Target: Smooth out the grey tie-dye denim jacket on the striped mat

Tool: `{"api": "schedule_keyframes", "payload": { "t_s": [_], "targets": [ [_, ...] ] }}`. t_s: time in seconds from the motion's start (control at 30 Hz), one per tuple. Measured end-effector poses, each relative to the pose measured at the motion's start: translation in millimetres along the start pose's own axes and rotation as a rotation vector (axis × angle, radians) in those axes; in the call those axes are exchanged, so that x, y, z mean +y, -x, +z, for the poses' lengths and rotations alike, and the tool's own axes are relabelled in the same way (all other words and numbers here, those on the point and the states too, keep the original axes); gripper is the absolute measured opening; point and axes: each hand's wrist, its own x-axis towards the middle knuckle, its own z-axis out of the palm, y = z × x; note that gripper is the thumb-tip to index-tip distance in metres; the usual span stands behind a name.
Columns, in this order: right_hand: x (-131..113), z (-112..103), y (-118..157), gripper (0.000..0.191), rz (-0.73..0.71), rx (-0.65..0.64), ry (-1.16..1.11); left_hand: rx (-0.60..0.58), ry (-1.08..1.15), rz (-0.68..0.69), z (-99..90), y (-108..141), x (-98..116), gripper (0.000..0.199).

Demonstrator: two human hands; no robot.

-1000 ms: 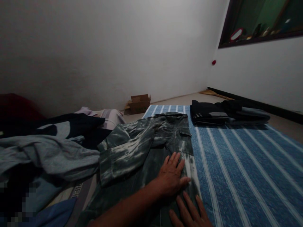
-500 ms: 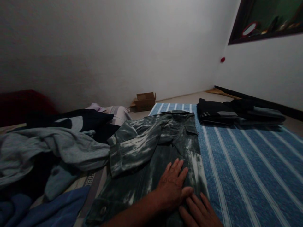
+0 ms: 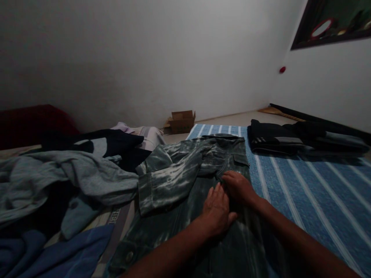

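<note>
Bedding first: a blue striped sheet spreads across the right of the bed, and it's a dim room, detail is thin. On the left sits a loose heap of clothes, grey and dark pieces tangled together. Square in the middle lies the bleached denim jacket, flat on the bed, one sleeve folded across its front, its right edge over the striped sheet. Far right, beyond the jacket, a stack of folded dark clothes rests on the sheet. Back by the wall, a small cardboard box stands open on the floor. Now the hands, both down on the denim! The left hand comes in from below, palm flat, fingers together and stretched forward, pressing the cloth. The right hand reaches in from the right, forearm low across the sheet, fingers curled at a fold just ahead of the left hand; whether they pinch the cloth, I cannot tell.
</note>
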Motion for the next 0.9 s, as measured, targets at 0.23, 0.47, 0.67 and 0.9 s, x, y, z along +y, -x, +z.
{"api": "schedule_keyframes", "payload": {
  "t_s": [0.23,0.47,0.67,0.9],
  "targets": [
    [18.4,28.5,3.4,0.031,0.128,-0.048,0.085,0.052,-0.083,-0.036,17.1,2.9,2.5,0.076],
    [18.4,29.3,5.9,0.033,0.162,-0.043,0.074,0.07,-0.078,-0.044,18.8,2.8,4.7,0.074],
    [16.4,34.4,2.7,0.029,0.201,0.004,0.132,0.044,-0.065,-0.059,18.0,4.7,7.4,0.076],
    [16.3,15.5,-11.8,0.032,0.157,-0.104,0.242,0.02,-0.075,-0.06,10.5,3.4,9.4,0.075]
  ]
}}
